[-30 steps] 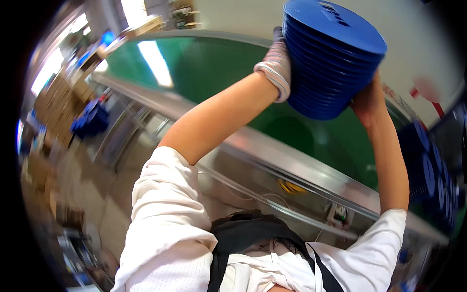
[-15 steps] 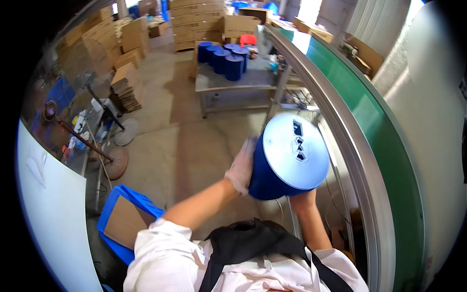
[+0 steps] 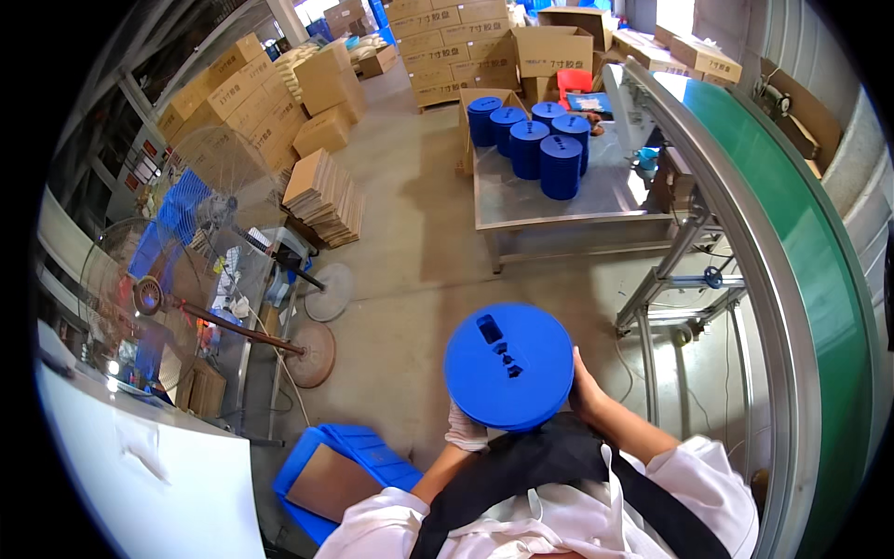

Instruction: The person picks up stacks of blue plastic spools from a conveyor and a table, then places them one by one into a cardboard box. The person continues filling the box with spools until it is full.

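A round stack of blue plastic reels point(image 3: 510, 373) is held upright close in front of my body. Its flat top carries a rectangular slot and several star-like cutouts in a row. My left hand point(image 3: 466, 429), in a pale glove, grips the stack's lower left side; most of its fingers are hidden behind it. Bare at the wrist, my right hand point(image 3: 585, 389) presses against the right side, its fingertips showing along the edge. Further ahead, several similar blue stacks point(image 3: 561, 170) stand together on a metal table point(image 3: 577, 207).
A green conveyor belt point(image 3: 819, 252) with a metal frame runs along my right. On the left are standing fans point(image 3: 312, 354), a pile of flat cardboard point(image 3: 321, 197) and a blue crate point(image 3: 372, 461) low down. Cardboard boxes point(image 3: 456, 51) are stacked at the back.
The blue stack has come away from the conveyor side, lower and nearer to my body, still between both hands. My view has turned left, so the table and conveyor appear further right.
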Demonstrator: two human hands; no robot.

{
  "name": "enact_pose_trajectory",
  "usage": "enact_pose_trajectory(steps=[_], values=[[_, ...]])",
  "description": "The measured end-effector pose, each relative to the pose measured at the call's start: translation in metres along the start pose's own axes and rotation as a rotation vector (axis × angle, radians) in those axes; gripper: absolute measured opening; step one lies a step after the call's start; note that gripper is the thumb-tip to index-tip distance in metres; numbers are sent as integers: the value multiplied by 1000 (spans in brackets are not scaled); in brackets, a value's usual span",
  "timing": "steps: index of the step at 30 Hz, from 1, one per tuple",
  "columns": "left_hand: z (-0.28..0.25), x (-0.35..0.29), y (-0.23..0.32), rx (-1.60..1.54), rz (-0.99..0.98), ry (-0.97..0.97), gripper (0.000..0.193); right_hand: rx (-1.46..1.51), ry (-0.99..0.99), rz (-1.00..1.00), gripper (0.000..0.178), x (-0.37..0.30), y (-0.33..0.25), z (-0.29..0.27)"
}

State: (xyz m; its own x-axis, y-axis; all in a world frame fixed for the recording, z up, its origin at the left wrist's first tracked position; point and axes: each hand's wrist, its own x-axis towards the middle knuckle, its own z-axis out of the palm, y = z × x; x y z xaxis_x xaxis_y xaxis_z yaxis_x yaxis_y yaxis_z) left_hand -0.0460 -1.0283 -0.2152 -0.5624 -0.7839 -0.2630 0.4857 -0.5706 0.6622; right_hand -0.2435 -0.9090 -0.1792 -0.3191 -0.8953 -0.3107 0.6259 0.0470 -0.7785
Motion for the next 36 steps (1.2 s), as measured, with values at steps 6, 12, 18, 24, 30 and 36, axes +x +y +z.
enact_pose_trajectory(steps=[6, 12, 18, 24, 30, 36], values=[[-27, 148, 49, -149, 57, 67, 42, 38, -60, 110, 72, 185, -53, 46], [-59, 329, 116, -183, -14, -85, 50, 202, -35, 93, 70, 352, -72, 71], [-16, 517, 167, 547, -13, -17, 78, 344, 121, -4, 74, 502, -113, 69], [56, 697, 209, 205, -177, -145, 76, 364, 323, -181, 52, 647, -153, 62], [48, 903, 189, 172, -402, -207, 69, 647, 453, -204, 39, 816, -179, 24], [119, 1071, 169, 155, -626, -294, 66, 678, 679, -301, 40, 963, -202, -46]])
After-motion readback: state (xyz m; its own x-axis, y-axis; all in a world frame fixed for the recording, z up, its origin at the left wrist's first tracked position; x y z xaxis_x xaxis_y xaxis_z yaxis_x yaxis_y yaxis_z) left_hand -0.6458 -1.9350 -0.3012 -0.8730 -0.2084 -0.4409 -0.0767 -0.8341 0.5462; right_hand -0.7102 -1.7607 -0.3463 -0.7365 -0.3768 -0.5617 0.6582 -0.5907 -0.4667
